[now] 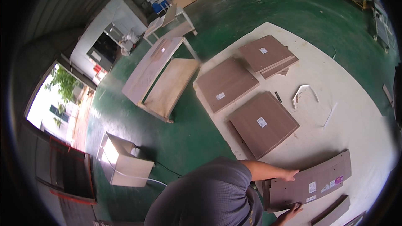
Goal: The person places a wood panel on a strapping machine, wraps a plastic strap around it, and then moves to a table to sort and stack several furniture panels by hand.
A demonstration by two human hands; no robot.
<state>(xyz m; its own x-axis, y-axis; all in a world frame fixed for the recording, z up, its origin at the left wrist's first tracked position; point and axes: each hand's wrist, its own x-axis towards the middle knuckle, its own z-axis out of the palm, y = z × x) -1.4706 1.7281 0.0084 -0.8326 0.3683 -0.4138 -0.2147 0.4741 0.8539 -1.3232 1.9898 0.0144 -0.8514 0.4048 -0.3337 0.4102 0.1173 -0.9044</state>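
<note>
Brown wood-grain panels (pixel 331 171) lie at the lower right of the pale table, the top one long and slightly curved, with white labels and a small purple one. My left hand (pixel 289 175) grips the far long edge of this top panel, close to its left end. Opposite it, my right hand (pixel 294 210) holds the near long edge, with fingertips over the rim. Some fingers of both hands are hidden against the panel. A narrower curved brown strip (pixel 333 211) lies just beyond my right hand.
On the pale table (pixel 351 117) rest three stacks of square brown panels, including the nearest stack (pixel 268 121). A dark marker-like stick (pixel 278 96), a bent white strip (pixel 307 87) and a thin white strip (pixel 330 115) lie beside them. Left stand a wooden bench (pixel 167 83) and a lit box (pixel 125 163) with a cable.
</note>
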